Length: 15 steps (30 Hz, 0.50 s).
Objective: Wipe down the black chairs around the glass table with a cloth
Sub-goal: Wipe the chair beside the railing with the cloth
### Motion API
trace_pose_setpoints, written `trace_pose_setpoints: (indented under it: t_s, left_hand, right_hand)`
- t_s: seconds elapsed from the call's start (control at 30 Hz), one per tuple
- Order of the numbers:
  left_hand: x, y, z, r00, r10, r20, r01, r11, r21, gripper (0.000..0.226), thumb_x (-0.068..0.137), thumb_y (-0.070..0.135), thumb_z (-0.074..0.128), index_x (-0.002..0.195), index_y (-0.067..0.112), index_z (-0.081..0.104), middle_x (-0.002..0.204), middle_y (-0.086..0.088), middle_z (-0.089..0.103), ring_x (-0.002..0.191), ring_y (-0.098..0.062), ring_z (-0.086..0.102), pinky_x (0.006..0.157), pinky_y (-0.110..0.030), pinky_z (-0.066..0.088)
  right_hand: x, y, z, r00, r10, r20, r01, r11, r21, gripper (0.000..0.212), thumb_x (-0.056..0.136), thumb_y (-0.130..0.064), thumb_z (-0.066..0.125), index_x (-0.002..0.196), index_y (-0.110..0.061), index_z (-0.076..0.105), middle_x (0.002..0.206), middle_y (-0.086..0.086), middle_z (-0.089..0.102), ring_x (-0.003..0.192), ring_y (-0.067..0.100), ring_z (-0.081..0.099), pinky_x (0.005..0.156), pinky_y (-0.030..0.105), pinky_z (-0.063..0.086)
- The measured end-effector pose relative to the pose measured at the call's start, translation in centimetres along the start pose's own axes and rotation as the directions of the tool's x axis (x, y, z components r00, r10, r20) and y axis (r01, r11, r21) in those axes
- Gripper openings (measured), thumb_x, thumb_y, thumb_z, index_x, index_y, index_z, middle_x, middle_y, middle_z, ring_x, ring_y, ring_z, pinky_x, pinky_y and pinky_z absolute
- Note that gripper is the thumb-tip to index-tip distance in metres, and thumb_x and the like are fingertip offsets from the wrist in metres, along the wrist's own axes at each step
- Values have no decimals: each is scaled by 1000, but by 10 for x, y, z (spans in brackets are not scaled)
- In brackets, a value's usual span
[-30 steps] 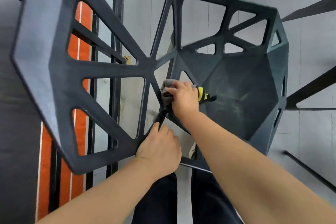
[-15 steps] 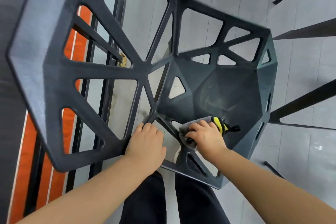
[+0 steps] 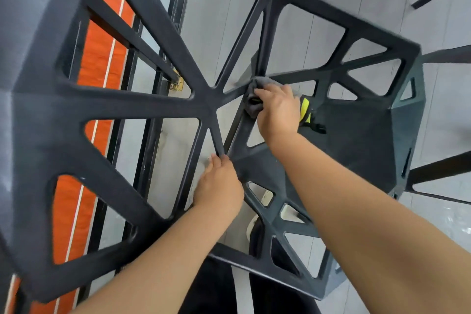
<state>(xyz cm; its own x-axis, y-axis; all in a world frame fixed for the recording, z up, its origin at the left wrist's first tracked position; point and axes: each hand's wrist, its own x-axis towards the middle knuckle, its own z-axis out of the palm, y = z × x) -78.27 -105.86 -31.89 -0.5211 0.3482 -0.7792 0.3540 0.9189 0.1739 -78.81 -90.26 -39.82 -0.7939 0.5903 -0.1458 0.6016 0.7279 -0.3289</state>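
Head cam: right hand [image 3: 277, 112] clutches the grey cloth [image 3: 254, 99] against the black chair [image 3: 356, 135] mid-frame, left hand [image 3: 219, 186] grips a chair strut.

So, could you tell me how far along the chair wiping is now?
Done: no part looks clearly wiped yet. In hand: the right hand presses the grey cloth on the black chair where backrest meets seat; the left hand grips a strut. Left: the seat and remaining struts.
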Motion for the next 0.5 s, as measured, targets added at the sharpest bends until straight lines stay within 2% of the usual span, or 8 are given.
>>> trace_pose_setpoints:
  t_s: [0.1,0.17,0.23,0.3,0.37,0.43,0.47,0.5]
  left_hand:
    - [-5,-3,2,1000,0,-11,0,999,-52,50,97,9,35,145,17,24,158,-7,10,127,-27,43,94,-34,41]
    - [-6,-4,3,999,-27,-28,25,998,-62,44,97,9,33,140,17,30,155,-9,20,121,-28,49,86,-34,42]
    - [-5,-4,3,997,-49,-57,44,995,-86,39,97,9,32,136,17,32,146,-9,36,115,-27,52,82,-34,42]
    - [-4,-4,4,995,-52,-81,45,995,-89,39,98,11,32,137,17,31,142,-7,41,115,-26,53,84,-34,42]
    - [-4,-5,6,994,-46,-98,39,997,-70,39,98,11,31,136,17,30,142,-8,41,115,-25,53,85,-34,44]
    - [-3,-6,7,993,-35,-111,28,998,-62,36,98,11,32,133,17,32,137,-9,45,108,-25,56,79,-34,44]
    - [-3,-6,8,993,-27,-116,19,998,-64,34,97,11,33,130,18,34,134,-9,48,104,-25,57,76,-33,44]
    - [-3,-7,9,993,-19,-120,11,997,-70,32,97,10,34,128,18,36,131,-10,50,102,-25,58,74,-32,43]
  right_hand:
    - [-34,-3,6,993,-121,-15,120,993,-2,30,63,-7,68,88,-22,74,94,-3,69,86,30,56,66,32,28]
    - [-72,-8,12,965,-261,30,259,965,44,19,60,-16,69,76,-25,73,85,-6,67,78,26,57,62,31,34]
    - [-106,-10,19,922,-376,99,370,926,74,16,63,-21,66,77,-25,73,86,-6,66,75,23,56,61,31,38]
    - [-113,-3,24,876,-463,135,462,886,44,18,65,-21,67,81,-26,74,87,-6,64,75,22,54,62,31,37]
    - [-96,7,24,791,-597,131,603,797,-8,10,73,-22,67,80,-27,72,84,-2,61,73,24,52,61,32,36]
    - [-71,15,18,694,-709,124,718,694,-47,11,80,-23,61,76,-26,70,82,2,59,73,26,51,60,33,36]
    - [-57,21,14,673,-730,123,739,670,-66,10,80,-23,62,77,-26,70,84,3,59,75,27,51,61,34,37]
    - [-41,27,11,688,-719,100,726,683,-85,6,78,-22,66,78,-26,70,87,3,61,77,28,51,63,34,37]
